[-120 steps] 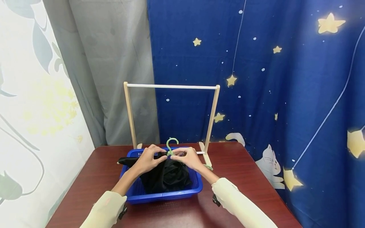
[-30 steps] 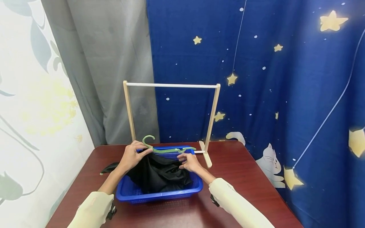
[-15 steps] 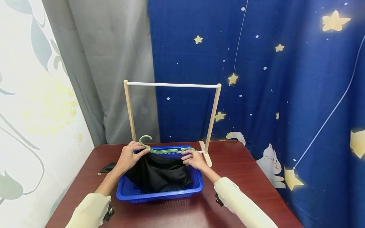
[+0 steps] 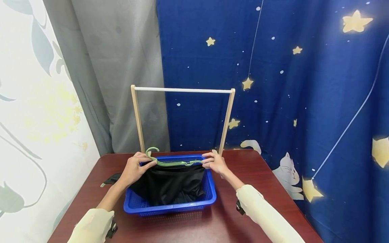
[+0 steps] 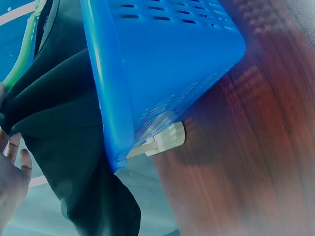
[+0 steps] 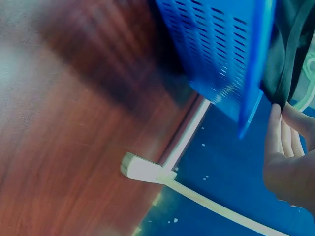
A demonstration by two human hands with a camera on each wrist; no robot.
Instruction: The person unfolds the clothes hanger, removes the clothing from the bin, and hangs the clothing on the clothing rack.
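Note:
A green clothes hanger lies across the top of a black garment; its hook points up at the left. My left hand pinches the hanger near the base of the hook, together with some black cloth. My right hand pinches the garment's top edge between thumb and fingers, beside the hanger's right end. Between the hands the edge is stretched out. Most of the garment rests in a blue basket. At the left some cloth hangs over the rim, with the hanger's other tip poking out.
Behind the basket stands a rack with a white top rail and wooden posts. One foot of the rack shows on the reddish-brown table. A grey curtain and a blue starry curtain hang behind.
The right hand has gone from the hanger's hook to the cloth, then outward to the right, stretching the garment's edge. The left hand and hanger have shifted left. The hook now points up at left.

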